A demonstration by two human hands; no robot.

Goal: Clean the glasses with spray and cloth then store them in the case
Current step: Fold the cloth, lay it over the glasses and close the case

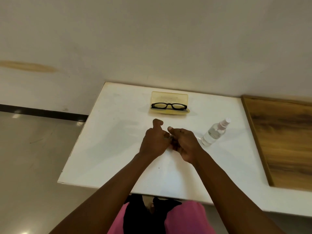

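Between our two hands something small and pale shows at the fingertips, likely the cloth, but it is almost wholly covered by our fingers and blurred, so we cannot tell its shape or fold. Our left hand is curled with the thumb raised; its grip looks closed on that pale bit, though the contact itself is hidden. Our right hand is curled too, thumb pointing left, and we cannot tell whether its grip holds the cloth or only meets the other hand. Both hands hover over or rest on the table near its middle; which of the two is unclear. Our forearms run out of the lower edge of the view, and below the table edge pink and black clothing is partly cut off.

The glasses lie in the open case at the far side of the table, lenses facing us, temples folded behind. The frame is black, thick and rectangular, with clear lenses. The case is translucent yellow plastic, its lid standing up behind the glasses, its shallow tray in front.

The spray bottle stands to the right of our hands, well apart from the case: clear plastic, clear liquid, a pale pink nozzle and cap.

The table is smooth, glossy white. A wood-grain board adjoins it on the right.
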